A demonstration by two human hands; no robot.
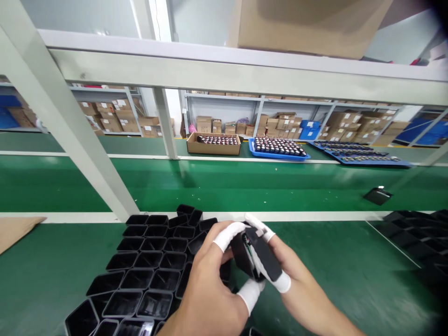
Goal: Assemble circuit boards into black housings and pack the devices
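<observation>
Both of my hands hold a small black box-shaped part (257, 254) above the green bench. My left hand (206, 284) grips it from the left, with white finger cots on the thumb and a fingertip. My right hand (280, 263) closes on it from the right, also with white cots on its fingers. Just left of my hands lies a black plastic tray (147, 275) of open rectangular cells.
A green conveyor belt (224, 184) runs behind a grey frame post (70, 126). On the far side stand a cardboard box (214, 143) and blue trays (278, 148) of dark parts. More black trays (420, 233) lie at right. Cardboard (16, 228) lies at left.
</observation>
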